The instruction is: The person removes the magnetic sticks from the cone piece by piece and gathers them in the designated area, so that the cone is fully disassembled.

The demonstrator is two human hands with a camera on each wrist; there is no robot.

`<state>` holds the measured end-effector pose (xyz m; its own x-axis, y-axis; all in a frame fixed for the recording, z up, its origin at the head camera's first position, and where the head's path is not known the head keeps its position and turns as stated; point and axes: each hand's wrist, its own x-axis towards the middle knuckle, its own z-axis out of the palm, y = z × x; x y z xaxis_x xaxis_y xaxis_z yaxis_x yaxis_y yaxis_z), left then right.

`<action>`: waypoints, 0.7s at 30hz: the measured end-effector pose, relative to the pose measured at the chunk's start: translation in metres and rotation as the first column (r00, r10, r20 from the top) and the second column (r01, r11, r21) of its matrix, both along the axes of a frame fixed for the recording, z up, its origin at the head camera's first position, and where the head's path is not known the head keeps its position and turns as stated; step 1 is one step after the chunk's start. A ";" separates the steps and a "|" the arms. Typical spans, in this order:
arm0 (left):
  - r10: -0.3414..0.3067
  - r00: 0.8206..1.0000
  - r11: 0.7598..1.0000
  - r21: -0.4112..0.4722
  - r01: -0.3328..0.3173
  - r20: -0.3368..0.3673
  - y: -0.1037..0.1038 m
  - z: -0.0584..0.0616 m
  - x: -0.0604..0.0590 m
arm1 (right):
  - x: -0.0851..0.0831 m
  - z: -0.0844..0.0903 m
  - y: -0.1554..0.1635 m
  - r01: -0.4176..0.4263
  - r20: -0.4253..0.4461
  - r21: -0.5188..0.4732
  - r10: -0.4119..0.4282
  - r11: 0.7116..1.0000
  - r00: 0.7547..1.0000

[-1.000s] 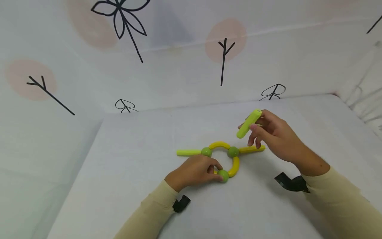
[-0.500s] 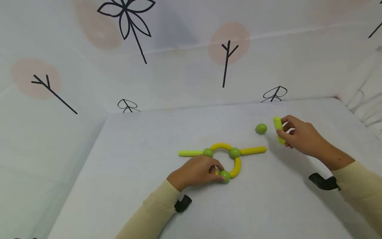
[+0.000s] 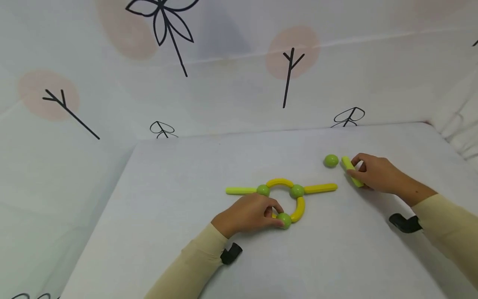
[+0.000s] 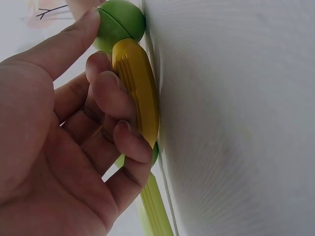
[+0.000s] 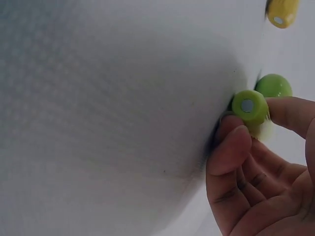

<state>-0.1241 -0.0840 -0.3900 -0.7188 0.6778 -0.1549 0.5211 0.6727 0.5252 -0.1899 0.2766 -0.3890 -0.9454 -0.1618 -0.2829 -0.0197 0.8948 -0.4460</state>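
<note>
A toy figure of curved yellow rods [image 3: 280,182] and green balls [image 3: 297,191] lies on the white table [image 3: 186,232], with straight rods sticking out left [image 3: 240,190] and right [image 3: 320,188]. My left hand [image 3: 248,216] grips the lower curved yellow rod [image 4: 138,88] beside the bottom green ball [image 3: 284,220] [image 4: 120,22]. My right hand [image 3: 373,172] pinches a lime green straight rod [image 3: 351,170] [image 5: 250,108] lying on the table. A loose green ball [image 3: 331,160] [image 5: 273,86] sits just left of that rod's far end.
White fabric walls printed with black trees [image 3: 289,74] and pink circles enclose the table at the back and left. A folded white cloth edge [image 3: 459,124] shows at the far right. Black straps [image 3: 405,223] sit at both wrists.
My right hand carried the lime rod from above the figure out to the right and lowered it onto the table beside the loose ball. My left hand stayed put.
</note>
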 end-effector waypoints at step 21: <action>0.008 1.000 1.000 0.000 -0.008 0.015 0.001 0.001 0.001 | 0.017 0.000 0.017 0.013 0.097 -0.001 -0.013 1.000 0.995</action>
<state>-0.1235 -0.0827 -0.3885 -0.7216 0.6721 -0.1661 0.5079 0.6770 0.5327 -0.1731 0.2938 -0.3887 -0.9155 -0.1504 -0.3731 0.0353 0.8939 -0.4469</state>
